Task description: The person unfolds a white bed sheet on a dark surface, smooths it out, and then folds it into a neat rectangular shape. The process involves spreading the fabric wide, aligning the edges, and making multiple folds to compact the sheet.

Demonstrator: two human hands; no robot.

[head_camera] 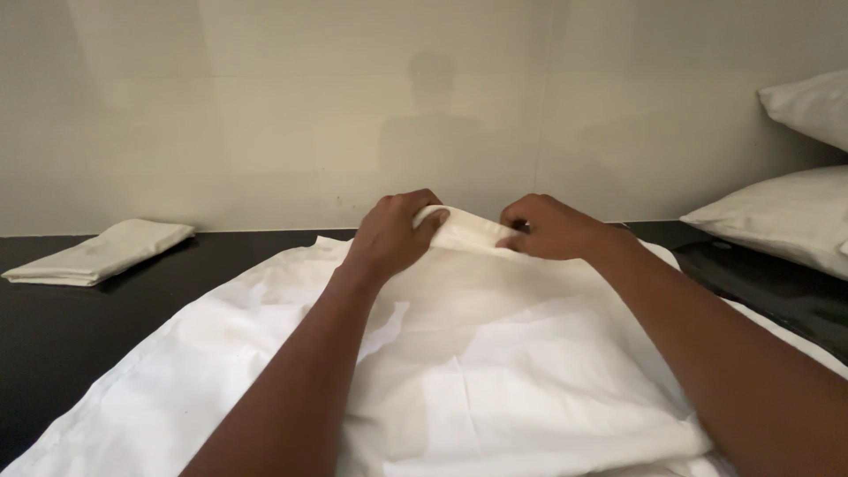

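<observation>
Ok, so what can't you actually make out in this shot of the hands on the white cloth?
Head view only:
- Far edge of the white cloth: covered by the left hand and right hand gripping it.
- Near end of the cloth: cut off by the bottom edge.
- Pillows: cut off by the right edge.
- Folded cloth: layers too small to count.

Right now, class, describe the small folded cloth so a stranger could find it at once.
Start at the black table along the pale wall. At its far left lies the folded cloth, apart from the big white sheet. Unlike the sheet, it is a small, neatly folded, untouched rectangle.
</observation>
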